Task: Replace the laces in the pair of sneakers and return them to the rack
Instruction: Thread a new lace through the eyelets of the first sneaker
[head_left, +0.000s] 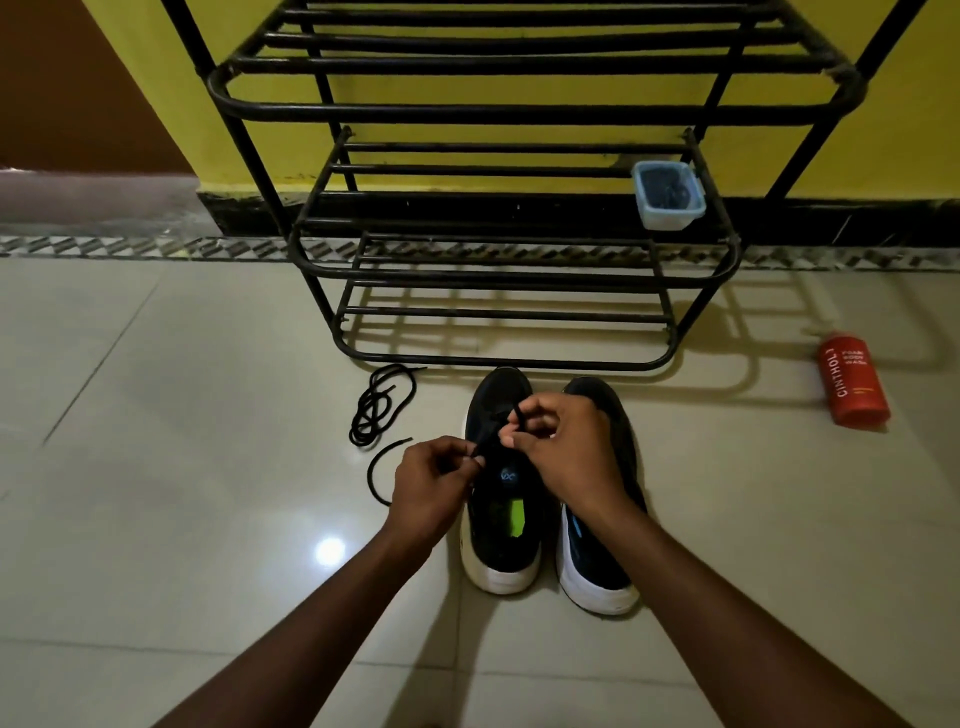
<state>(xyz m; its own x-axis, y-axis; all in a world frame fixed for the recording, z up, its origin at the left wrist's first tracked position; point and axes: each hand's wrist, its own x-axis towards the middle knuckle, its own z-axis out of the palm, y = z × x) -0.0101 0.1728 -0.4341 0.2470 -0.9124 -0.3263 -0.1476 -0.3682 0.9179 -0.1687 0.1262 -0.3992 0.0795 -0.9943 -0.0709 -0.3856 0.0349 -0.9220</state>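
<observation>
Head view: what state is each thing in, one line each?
Left hand: pinching lace.
Right hand: pinching same lace.
Sneaker under hands: upright, being laced.
Other sneaker: upright beside it.
Spare lace: coiled on floor.
Bottle: lying on its side.
Tub: on rack shelf.

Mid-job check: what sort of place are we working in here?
Likely a home hallway: a black metal shoe rack against a yellow wall, a glossy tiled floor, and a red body-wash bottle lying on it.
</observation>
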